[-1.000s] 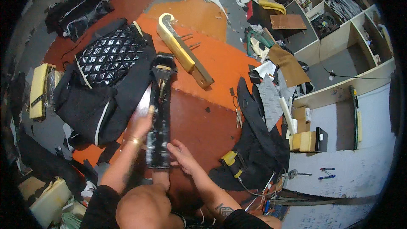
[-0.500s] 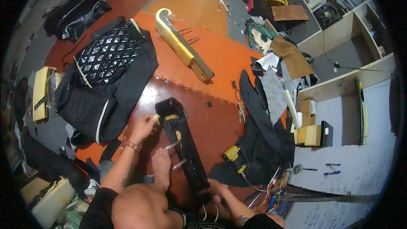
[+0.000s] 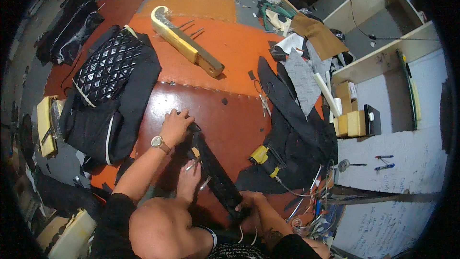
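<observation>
A long, narrow armrest-like piece, wrapped in black material, lies slantwise in front of me. Metal bolts stick out of its left side, near a patch of bare pale wood or foam. My left hand, with a watch on the wrist, has its fingers curled over the far end. My right hand grips the near end, its fingers partly hidden. My bare foot rests close beside the bolts. Farther off lies a similar uncovered armrest of wood and yellow foam, curved at one end, with bolts.
Orange and reddish-brown sheeting covers the floor. On the left sits a black quilted cover. Scissors, black fabric and a yellow staple-gun-like tool with a hose are on the right, before wooden shelving.
My left hand, which was pinching a small pale bit beside the far end, now closes over that end. The black-wrapped piece has turned, hiding more of its bare inside. The view has shifted.
</observation>
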Available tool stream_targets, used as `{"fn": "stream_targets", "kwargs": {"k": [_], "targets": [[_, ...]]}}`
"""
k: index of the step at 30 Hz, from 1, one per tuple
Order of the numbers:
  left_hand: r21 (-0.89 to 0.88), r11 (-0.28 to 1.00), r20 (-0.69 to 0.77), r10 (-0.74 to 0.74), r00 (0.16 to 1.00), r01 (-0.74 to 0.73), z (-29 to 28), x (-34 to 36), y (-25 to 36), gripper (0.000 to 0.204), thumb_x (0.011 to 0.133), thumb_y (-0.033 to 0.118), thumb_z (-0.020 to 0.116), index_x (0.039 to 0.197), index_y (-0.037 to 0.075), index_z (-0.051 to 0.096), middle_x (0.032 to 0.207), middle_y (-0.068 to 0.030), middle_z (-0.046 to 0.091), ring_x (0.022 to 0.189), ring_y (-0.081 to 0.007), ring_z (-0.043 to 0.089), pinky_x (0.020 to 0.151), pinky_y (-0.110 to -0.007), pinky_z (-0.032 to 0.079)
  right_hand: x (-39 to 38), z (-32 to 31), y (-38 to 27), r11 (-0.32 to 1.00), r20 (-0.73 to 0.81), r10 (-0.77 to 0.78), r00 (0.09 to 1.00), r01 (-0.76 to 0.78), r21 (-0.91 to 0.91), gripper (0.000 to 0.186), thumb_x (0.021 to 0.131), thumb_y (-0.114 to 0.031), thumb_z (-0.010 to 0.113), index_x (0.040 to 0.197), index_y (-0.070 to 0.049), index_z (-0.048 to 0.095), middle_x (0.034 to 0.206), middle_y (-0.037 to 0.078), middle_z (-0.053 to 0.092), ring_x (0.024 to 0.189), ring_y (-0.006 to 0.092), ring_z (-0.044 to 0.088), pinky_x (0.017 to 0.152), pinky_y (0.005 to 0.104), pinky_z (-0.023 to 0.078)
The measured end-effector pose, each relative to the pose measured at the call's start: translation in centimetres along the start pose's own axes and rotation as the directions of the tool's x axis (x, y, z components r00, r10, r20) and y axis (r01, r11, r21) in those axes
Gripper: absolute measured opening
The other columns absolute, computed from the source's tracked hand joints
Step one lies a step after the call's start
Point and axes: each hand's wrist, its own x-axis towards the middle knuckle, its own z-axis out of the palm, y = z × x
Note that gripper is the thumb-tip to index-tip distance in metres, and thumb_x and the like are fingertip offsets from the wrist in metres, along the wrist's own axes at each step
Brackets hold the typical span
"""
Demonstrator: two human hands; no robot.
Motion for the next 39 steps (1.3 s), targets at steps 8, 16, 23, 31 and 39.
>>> {"fn": "stream_targets", "kwargs": {"k": [8,16,23,31,39], "targets": [[-0.2,0.98,-0.086,-0.018,0.996,0.001,0.5,0.0,0.8,0.02,0.093,0.021,0.072,0.111,0.015,0.079,0.125,-0.0085,0.064,0.107,-0.0402,0.062,0.09,-0.052,0.056,4.5,4.3,2.6,0.998,-0.474,-0.034,0.88,0.001,-0.069,0.085,0.079,-0.037,0.088,0.147,-0.001,0.052,0.139,0.029,0.063,0.135,0.0409,0.058,0.113,0.0453,0.045],[-0.358,0.933,-0.361,-0.111,0.926,-0.027,3.0,-0.9,-0.4,0.015,0.093,0.019,0.074,0.102,0.007,0.078,0.118,-0.0118,0.07,0.121,-0.038,0.059,0.101,-0.049,0.048,1.2,-3.7,-18.3,0.949,-0.895,-0.164,0.416,0.315,-0.027,0.054,0.085,-0.052,0.082,0.105,-0.002,0.068,0.108,0.02,0.071,0.101,0.0376,0.069,0.085,0.0473,0.056],[-0.836,0.502,-0.107,-0.542,0.834,0.219,0.9,-1.6,2.5,0.027,0.105,0.026,0.065,0.096,0.002,0.073,0.087,-0.0095,0.07,0.071,-0.0216,0.068,0.063,-0.035,0.054,6.9,-11.5,-23.1,0.944,-0.805,-0.328,0.494,0.142,-0.297,0.031,0.095,-0.034,0.067,0.098,-0.005,0.076,0.094,0.021,0.075,0.091,0.0393,0.075,0.082,0.0505,0.06],[-0.578,0.439,0.453,-0.528,0.718,0.688,2.4,2.4,3.9,0.078,0.096,0.069,0.061,0.086,-0.008,0.075,0.073,-0.0191,0.072,0.071,-0.0285,0.074,0.06,-0.045,0.056,5.1,-10.5,-22.8,0.787,-0.689,-0.608,0.393,0.187,-0.588,0.019,0.088,-0.012,0.062,0.081,-0.003,0.077,0.082,0.021,0.074,0.078,0.0372,0.076,0.07,0.0481,0.061],[-0.547,0.565,0.339,-0.526,0.78,0.618,6.9,1.9,2.2,0.071,0.1,0.056,0.065,0.072,-0.009,0.07,0.067,-0.0252,0.068,0.058,-0.0308,0.068,0.059,-0.047,0.054,5.9,-10.5,-22.2,0.928,-0.819,-0.372,0.436,0.191,-0.319,0.018,0.087,-0.011,0.062,0.093,-0.001,0.076,0.095,0.021,0.075,0.088,0.0373,0.076,0.075,0.0486,0.061]]}}
